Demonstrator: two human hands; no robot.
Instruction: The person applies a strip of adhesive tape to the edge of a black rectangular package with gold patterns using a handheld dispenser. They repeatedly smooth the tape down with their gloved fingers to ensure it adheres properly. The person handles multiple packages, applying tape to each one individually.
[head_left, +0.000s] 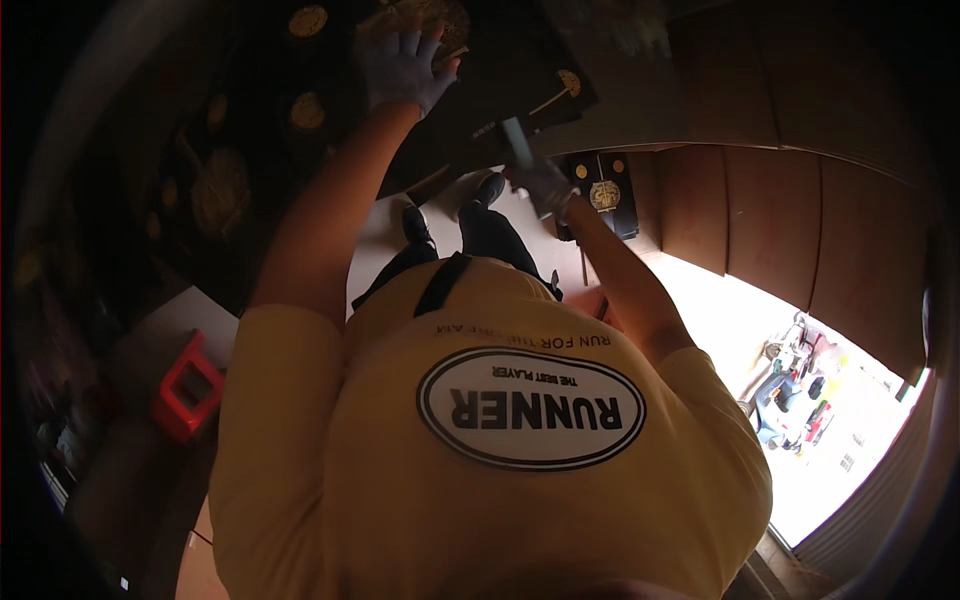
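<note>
My left hand (404,72), in a fingerless-looking pale glove, lies with its fingers spread on a dark panel (350,160) decorated with gold round motifs. A gold medallion (440,18) shows just beyond those fingertips. Lower and to the right, my right hand (546,188), also gloved, is closed around a tool with a pale, flat, oblong end (517,142). Blur hides the tool's exact kind. Its pale end points up toward the panel's near edge, close to a gold fan-shaped motif (569,84); whether it touches the panel I cannot tell.
A smaller dark piece with gold motifs (604,195) stands beyond my right wrist. Brown panels (770,220) line the right side, above a bright opening (850,420) with cluttered items outside. On the left is a red plastic stool-like object (188,388). My shoes (418,226) are below the panel.
</note>
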